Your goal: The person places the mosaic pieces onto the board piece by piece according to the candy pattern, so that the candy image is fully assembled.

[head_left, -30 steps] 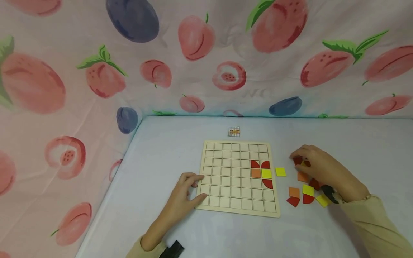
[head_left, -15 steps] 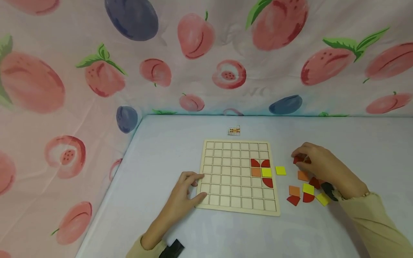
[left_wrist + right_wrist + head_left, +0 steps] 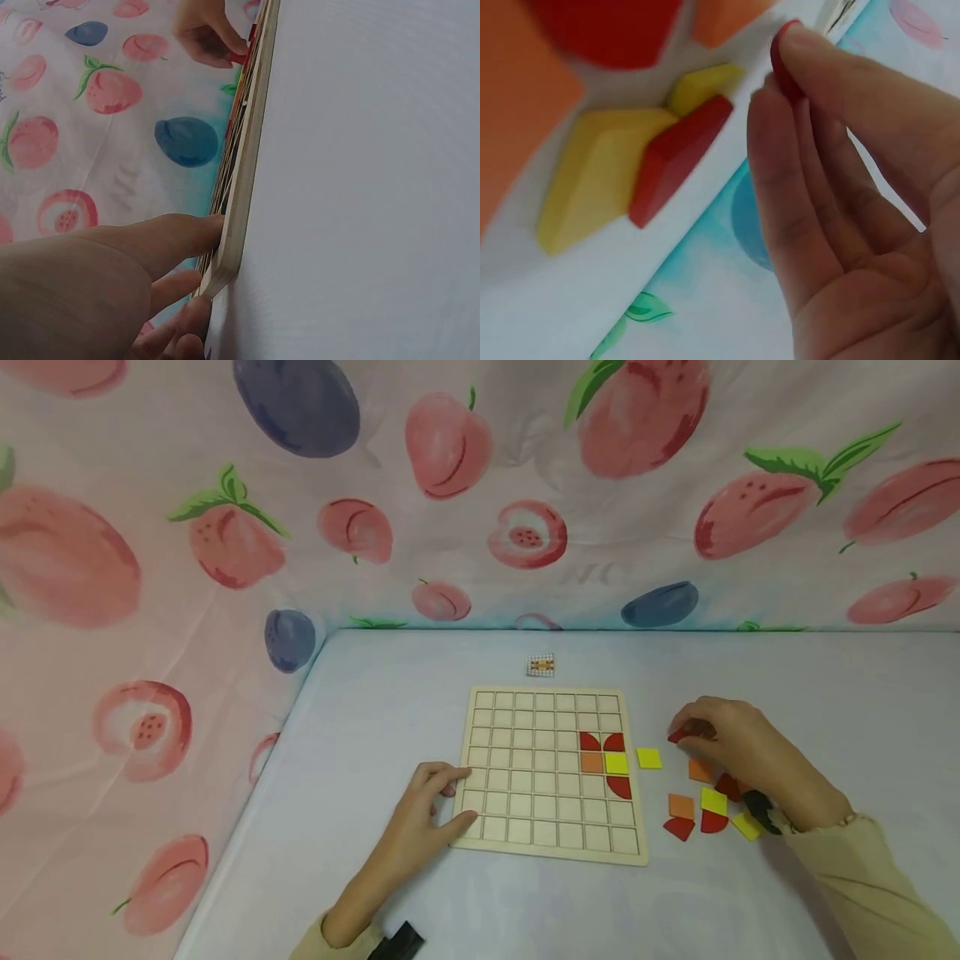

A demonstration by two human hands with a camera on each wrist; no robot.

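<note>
My right hand (image 3: 738,743) pinches a red quarter-circle tile (image 3: 784,66) between thumb and fingertips, just right of the board. My left hand (image 3: 412,822) rests at the left edge of the square wooden grid board (image 3: 525,787), its thumb and forefinger spread apart and touching the rim. In the left wrist view, the thumb (image 3: 199,231) lies on the board's edge while the other fingers sit beside the corner. On the board's right side lie several tiles: red quarter-circles (image 3: 618,787), an orange square (image 3: 592,762) and a yellow square (image 3: 616,763).
A yellow square tile (image 3: 648,758) lies just off the board's right edge. Loose orange (image 3: 681,806), yellow (image 3: 714,802) and red tiles (image 3: 678,828) are scattered under and near my right forearm. A small pattern card (image 3: 541,665) lies beyond the board.
My right hand has moved slightly left, away from the loose tiles, with the red quarter-circle tile in its fingers. The left hand keeps its place on the board.
</note>
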